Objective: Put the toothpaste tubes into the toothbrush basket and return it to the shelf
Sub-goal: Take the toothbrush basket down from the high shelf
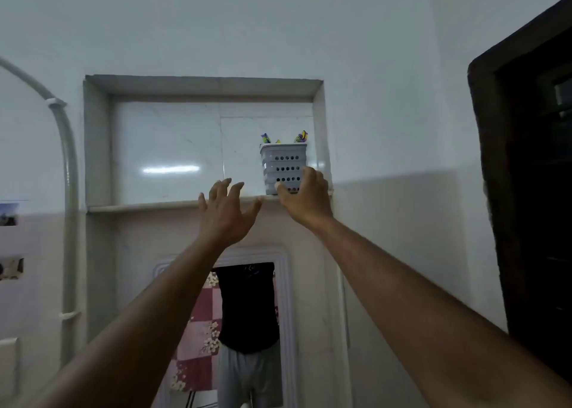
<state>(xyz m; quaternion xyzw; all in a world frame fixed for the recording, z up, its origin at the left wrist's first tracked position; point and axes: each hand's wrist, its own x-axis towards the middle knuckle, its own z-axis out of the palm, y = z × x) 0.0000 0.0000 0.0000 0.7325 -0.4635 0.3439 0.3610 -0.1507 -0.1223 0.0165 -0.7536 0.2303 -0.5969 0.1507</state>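
Observation:
A small grey perforated toothbrush basket (282, 166) stands upright on the marble shelf (142, 207) of a wall niche, at its right end. Colourful tips of toothbrushes or tubes (300, 137) poke out of its top; I cannot tell which. My right hand (305, 197) wraps around the basket's lower right side, thumb on its front. My left hand (227, 212) hovers just left of the basket at the shelf's edge, fingers spread, holding nothing.
The niche's right wall (322, 147) stands close beside the basket. A grey pipe (69, 191) runs down the wall at left. Below the shelf hangs a mirror (247, 330) that reflects a person. A dark door frame (495, 191) is at right.

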